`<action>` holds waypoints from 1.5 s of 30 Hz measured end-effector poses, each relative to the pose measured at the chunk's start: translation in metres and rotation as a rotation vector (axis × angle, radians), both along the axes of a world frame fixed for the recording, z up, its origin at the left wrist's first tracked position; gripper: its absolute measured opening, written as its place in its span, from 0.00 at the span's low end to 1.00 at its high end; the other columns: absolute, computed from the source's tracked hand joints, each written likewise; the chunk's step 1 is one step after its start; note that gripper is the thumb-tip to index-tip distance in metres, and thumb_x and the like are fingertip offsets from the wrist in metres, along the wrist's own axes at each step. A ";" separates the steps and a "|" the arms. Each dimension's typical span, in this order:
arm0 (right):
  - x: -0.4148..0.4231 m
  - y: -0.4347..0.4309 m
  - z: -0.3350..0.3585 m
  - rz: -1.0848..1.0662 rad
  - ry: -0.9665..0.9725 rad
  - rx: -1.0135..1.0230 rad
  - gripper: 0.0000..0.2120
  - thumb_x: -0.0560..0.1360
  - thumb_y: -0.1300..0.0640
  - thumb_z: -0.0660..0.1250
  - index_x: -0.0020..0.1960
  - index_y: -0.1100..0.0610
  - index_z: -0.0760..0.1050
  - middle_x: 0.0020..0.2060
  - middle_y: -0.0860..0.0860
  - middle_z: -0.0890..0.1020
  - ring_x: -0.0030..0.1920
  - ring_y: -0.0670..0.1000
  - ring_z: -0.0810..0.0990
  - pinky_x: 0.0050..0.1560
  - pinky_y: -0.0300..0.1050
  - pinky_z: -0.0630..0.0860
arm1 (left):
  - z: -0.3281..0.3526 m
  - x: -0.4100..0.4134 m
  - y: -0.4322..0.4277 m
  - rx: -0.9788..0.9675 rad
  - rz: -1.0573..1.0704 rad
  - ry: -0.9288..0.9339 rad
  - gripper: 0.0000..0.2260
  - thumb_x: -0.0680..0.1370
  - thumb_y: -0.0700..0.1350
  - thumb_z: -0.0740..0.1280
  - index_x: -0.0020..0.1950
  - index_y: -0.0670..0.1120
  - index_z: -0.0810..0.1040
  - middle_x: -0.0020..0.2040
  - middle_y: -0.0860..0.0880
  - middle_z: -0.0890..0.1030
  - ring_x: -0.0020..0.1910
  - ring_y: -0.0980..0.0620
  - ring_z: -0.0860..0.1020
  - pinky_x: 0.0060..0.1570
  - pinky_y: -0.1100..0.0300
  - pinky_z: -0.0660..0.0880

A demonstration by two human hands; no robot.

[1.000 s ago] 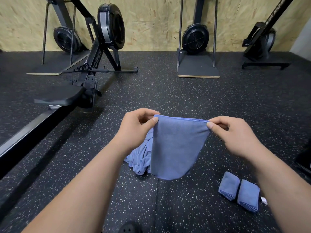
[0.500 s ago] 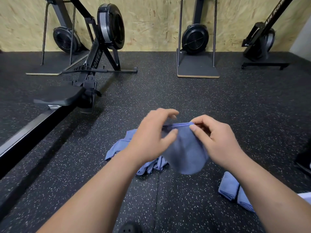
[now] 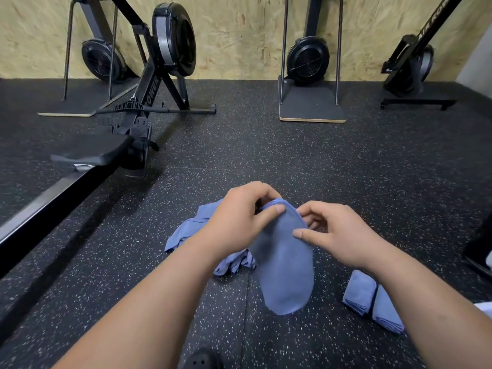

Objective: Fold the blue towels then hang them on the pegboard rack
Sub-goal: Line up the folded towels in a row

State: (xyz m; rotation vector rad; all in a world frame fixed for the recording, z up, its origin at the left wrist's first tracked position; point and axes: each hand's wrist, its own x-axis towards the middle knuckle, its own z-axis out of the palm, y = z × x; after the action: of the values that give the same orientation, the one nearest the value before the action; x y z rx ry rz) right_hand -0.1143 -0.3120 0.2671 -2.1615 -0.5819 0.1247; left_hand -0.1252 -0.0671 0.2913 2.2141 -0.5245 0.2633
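Now 2 hands (image 3: 239, 222) (image 3: 343, 235) pinch 1 towel (image 3: 285, 275) near 2 folded towels (image 3: 359, 291) (image 3: 386, 314).

I am pinching a folded blue towel (image 3: 283, 265) with my left hand (image 3: 241, 222) and right hand (image 3: 342, 235). It is hanging above the floor (image 3: 346, 166). Two folded towels (image 3: 371, 299) are lying beside my right arm.

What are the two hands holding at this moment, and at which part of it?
Both hold one blue towel, which hangs down folded. The left hand pinches its top edge; the right hand pinches its right edge, just below the top.
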 end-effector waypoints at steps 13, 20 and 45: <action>0.014 -0.047 0.002 -0.186 -0.065 -0.453 0.08 0.73 0.46 0.80 0.44 0.42 0.81 0.40 0.39 0.85 0.43 0.42 0.82 0.49 0.44 0.78 | 0.013 0.011 0.043 -0.351 0.394 -0.214 0.02 0.84 0.44 0.68 0.55 0.50 0.80 0.47 0.55 0.82 0.44 0.57 0.78 0.47 0.63 0.74; 0.021 -0.054 0.008 -0.222 -0.080 -0.139 0.06 0.79 0.54 0.76 0.52 0.43 0.83 0.43 0.43 0.86 0.45 0.49 0.84 0.53 0.48 0.80 | -0.003 0.025 0.057 -0.347 0.697 -0.069 0.02 0.85 0.47 0.66 0.54 0.52 0.78 0.46 0.57 0.81 0.45 0.60 0.78 0.52 0.55 0.75; 0.017 -0.051 0.005 -0.245 -0.149 -0.253 0.06 0.78 0.50 0.76 0.47 0.42 0.79 0.40 0.41 0.85 0.43 0.40 0.82 0.48 0.41 0.76 | -0.011 0.030 0.055 -0.489 0.786 0.155 0.05 0.84 0.46 0.66 0.56 0.50 0.81 0.49 0.56 0.80 0.45 0.61 0.76 0.48 0.60 0.71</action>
State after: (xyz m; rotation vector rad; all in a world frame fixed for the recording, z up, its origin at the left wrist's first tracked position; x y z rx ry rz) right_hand -0.0977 -0.3626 0.2726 -2.4849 -0.3953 -0.1024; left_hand -0.0953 -0.0118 0.2801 1.8327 0.4804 0.5514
